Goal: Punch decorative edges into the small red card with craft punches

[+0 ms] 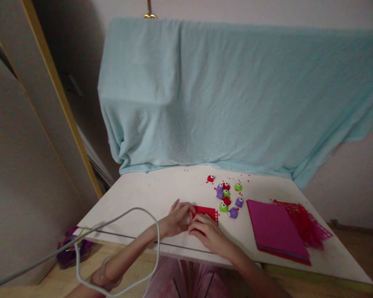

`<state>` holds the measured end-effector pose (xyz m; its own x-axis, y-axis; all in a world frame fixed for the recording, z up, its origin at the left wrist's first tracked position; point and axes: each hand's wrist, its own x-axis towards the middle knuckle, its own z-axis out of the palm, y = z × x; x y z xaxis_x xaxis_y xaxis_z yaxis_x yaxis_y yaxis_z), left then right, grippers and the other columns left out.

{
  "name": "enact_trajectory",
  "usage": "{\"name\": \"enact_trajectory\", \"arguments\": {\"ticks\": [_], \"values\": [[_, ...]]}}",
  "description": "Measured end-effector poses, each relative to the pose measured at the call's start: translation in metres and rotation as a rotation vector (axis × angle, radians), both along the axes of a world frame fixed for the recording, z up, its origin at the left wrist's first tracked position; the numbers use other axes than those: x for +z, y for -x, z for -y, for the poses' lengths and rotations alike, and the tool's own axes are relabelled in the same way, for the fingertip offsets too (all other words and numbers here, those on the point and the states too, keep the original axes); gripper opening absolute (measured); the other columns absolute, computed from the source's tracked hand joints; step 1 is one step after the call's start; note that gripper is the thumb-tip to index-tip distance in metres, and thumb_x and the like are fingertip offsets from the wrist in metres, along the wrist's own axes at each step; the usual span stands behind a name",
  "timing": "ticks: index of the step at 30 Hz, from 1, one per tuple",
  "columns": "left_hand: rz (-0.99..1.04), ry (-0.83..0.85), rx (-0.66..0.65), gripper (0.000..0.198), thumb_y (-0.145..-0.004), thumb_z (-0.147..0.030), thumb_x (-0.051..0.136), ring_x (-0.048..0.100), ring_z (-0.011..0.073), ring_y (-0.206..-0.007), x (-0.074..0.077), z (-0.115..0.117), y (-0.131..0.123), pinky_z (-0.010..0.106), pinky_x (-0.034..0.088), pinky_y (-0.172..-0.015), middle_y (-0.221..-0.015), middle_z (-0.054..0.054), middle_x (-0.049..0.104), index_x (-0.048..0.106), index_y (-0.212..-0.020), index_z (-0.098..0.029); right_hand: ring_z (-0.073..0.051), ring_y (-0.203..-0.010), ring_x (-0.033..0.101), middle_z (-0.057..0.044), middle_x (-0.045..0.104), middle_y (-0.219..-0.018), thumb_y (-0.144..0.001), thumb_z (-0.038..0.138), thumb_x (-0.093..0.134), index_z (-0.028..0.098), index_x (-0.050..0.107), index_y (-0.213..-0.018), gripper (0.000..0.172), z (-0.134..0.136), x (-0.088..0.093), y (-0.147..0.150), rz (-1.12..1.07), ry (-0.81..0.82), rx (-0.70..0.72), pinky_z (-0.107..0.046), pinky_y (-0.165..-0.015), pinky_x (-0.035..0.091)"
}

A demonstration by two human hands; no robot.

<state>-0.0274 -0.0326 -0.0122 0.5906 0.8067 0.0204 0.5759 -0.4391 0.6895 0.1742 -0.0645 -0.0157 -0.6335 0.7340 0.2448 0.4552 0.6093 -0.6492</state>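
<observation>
Near the front edge of the white tabletop, the left hand and right hand curl half-open over a thin red sheet with a punched right side; whether they pinch it, I cannot tell. Tabletop stretches leftward; small red, green and purple eyed figures lie beyond, right. Pale blue cloth hangs behind.

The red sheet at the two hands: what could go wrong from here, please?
The red sheet could tear along its holed right edge if the right hand pulls hard. The pale cable crosses in front of the left forearm and might catch it. A slip might scatter the small eyed figures nearby.
</observation>
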Motion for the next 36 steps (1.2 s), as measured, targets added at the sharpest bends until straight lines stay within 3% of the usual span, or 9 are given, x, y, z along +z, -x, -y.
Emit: {"name": "enact_trajectory", "arguments": {"ticks": [5,12,16,26,36], "values": [[-0.004,0.044,-0.019,0.045,-0.069,-0.021,0.066,0.044,0.0200,-0.120,0.008,0.000,0.000,0.044,0.002,-0.114,-0.110,0.000,0.059,0.051,-0.111,-0.027,-0.016,-0.099,0.054,-0.001,0.060,-0.098,-0.089,0.026,0.063,0.023,0.068,-0.090,0.006,0.000,0.000,-0.007,-0.064,0.088,0.029,-0.029,-0.088,0.040],[0.024,0.054,-0.046,0.045,-0.068,-0.018,0.065,0.045,0.0190,-0.118,0.001,-0.002,0.004,0.043,-0.002,-0.114,-0.107,-0.002,0.059,0.050,-0.108,-0.027,-0.016,-0.103,0.054,-0.003,0.058,-0.106,-0.084,0.024,0.068,0.023,0.071,-0.087,0.004,0.001,0.009,-0.023,-0.141,0.218,0.095,-0.030,-0.093,0.041],[0.028,0.045,-0.049,0.041,-0.069,-0.023,0.067,0.044,0.0193,-0.120,-0.003,-0.002,0.005,0.043,-0.003,-0.114,-0.109,-0.002,0.058,0.050,-0.107,-0.027,-0.018,-0.108,0.054,-0.004,0.058,-0.110,-0.083,0.021,0.069,0.026,0.068,-0.103,0.021,0.002,0.018,-0.027,-0.162,0.282,0.092,-0.033,-0.098,0.040],[0.030,0.026,-0.039,0.032,-0.074,-0.029,0.067,0.046,0.0183,-0.117,-0.002,0.000,0.003,0.044,-0.001,-0.114,-0.110,-0.002,0.057,0.051,-0.102,-0.026,-0.017,-0.098,0.057,-0.002,0.061,-0.098,-0.085,0.027,0.067,0.023,0.070,-0.086,0.006,-0.006,0.004,-0.012,-0.162,0.210,0.002,-0.031,-0.091,0.043],[0.021,0.041,-0.050,0.035,-0.074,-0.023,0.063,0.047,0.0184,-0.118,0.007,0.002,0.002,0.045,0.001,-0.114,-0.100,-0.003,0.061,0.050,-0.106,-0.027,-0.019,-0.102,0.058,-0.004,0.061,-0.106,-0.080,0.028,0.072,0.025,0.076,-0.081,0.005,0.000,0.008,-0.042,-0.132,0.279,0.046,-0.031,-0.091,0.044]]}}
